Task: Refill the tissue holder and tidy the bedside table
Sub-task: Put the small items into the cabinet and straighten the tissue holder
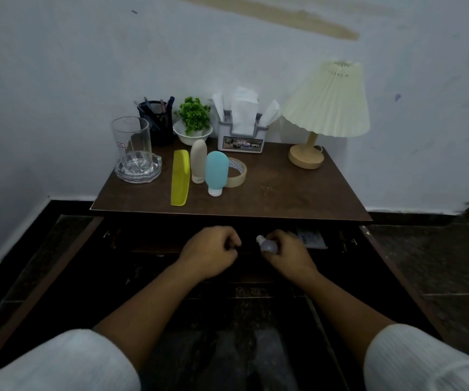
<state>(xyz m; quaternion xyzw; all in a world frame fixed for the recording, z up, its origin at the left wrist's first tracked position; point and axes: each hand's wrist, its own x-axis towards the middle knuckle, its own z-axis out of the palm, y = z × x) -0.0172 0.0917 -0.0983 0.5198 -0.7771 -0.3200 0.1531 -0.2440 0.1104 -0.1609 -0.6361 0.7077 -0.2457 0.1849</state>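
Note:
The grey tissue holder (241, 138) stands at the back of the brown bedside table (298, 193), white tissues (243, 108) sticking out of its top. On the tabletop lie a yellow comb (180, 177), a beige tube (198, 160), a blue tube (216, 172) and a roll of tape (237, 172). Both hands are below the table's front edge, over a dark open drawer (148, 249). My right hand (286, 253) grips a small pale bottle (268, 244) with a white cap. My left hand (210, 251) is curled into a fist; nothing shows in it.
A glass (131, 138) stands in a clear ashtray (138, 169) at the left. Behind are a black pen holder (157, 119) and a green plant in a white bowl (193, 119). A cream lamp (326, 108) stands at the right. A packet (310, 238) lies in the drawer.

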